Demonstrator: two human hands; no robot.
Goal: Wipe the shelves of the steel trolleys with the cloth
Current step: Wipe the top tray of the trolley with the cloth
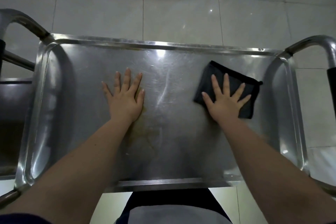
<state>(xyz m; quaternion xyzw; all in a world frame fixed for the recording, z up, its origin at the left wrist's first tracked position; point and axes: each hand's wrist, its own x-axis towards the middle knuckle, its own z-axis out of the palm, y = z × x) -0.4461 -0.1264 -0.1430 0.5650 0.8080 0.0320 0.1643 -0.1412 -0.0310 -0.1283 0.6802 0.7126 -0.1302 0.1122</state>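
Two hands lie flat, fingers spread, on the trolley's shelf, the left hand bracing mid-shelf, the right hand pressing the cloth down at the right, so wiping seems in hand and next calls for a leftward sweep over the yellowish smear.

Steel trolley shelf: polished metal, glossy, finely scratched, with a dull yellowish smear near its middle. Tubular handles: bright smooth metal. Cloth: dark, matt, soft fabric with a stitched edge. Floor tiles: pale, glazed, reflective.
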